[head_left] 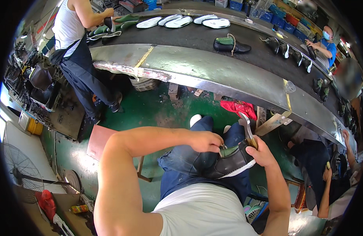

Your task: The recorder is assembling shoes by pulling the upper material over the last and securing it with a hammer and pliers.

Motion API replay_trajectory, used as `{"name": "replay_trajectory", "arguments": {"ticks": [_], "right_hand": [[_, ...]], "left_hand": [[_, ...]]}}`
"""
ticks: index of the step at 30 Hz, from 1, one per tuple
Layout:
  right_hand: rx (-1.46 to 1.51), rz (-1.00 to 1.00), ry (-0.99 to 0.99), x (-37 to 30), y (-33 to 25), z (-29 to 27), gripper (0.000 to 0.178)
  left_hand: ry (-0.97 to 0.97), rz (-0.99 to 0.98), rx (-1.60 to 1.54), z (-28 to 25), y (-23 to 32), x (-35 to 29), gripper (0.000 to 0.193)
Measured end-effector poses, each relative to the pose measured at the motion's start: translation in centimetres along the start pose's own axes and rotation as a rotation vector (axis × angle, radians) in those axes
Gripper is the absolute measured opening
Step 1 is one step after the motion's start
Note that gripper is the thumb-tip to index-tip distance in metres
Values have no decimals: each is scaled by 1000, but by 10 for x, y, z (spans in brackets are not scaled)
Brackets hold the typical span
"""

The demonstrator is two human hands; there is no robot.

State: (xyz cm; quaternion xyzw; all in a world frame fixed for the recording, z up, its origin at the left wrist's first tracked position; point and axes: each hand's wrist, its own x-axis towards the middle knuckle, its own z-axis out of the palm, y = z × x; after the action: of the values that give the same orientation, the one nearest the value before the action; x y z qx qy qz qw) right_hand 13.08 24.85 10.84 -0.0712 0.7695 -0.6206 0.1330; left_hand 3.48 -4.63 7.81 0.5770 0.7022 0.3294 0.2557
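A black shoe (228, 163) with a green last (227, 152) in its opening lies across my lap, its white sole edge turned toward me. My right hand (263, 152) grips it at the heel end. The same hand also holds a tool with a curved metal head (245, 122) and a yellowish-brown handle (251, 141), head pointing away from me. At the shoe's opening my left hand (207, 142) is closed in a pinch. What its fingertips hold is too small to make out.
Beyond my knees runs a metal-edged conveyor (220, 80) carrying a tied shoe (231, 44), white soles (178, 21) and black shoe uppers (272, 45). A co-worker in a white top (69, 25) stands at left; others work at right. A pink board (99, 141) is beside my left arm.
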Motion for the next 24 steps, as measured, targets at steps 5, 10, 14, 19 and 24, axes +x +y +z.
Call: {"name": "replay_trajectory", "arguments": {"ticks": [5,10,14,19,24], "right_hand": [[22,32,-42,13,-7,-1,35],[-92,163,247,35,-8,22,40],[20,183,250,66,-8,36,45],[-250,-129,242,22,-18,45,32],[-68,-21,9,-45,-6,64,29]], "left_hand": [[717,-459,-1380,12,-70,-21,34],[1210,-468,-968,32,9,-14,61],[780,-203,-100,38,61,18,97],[776,-233,-710,33,18,-6,80],[741,-190,-752,35,-5,-19,67]]}}
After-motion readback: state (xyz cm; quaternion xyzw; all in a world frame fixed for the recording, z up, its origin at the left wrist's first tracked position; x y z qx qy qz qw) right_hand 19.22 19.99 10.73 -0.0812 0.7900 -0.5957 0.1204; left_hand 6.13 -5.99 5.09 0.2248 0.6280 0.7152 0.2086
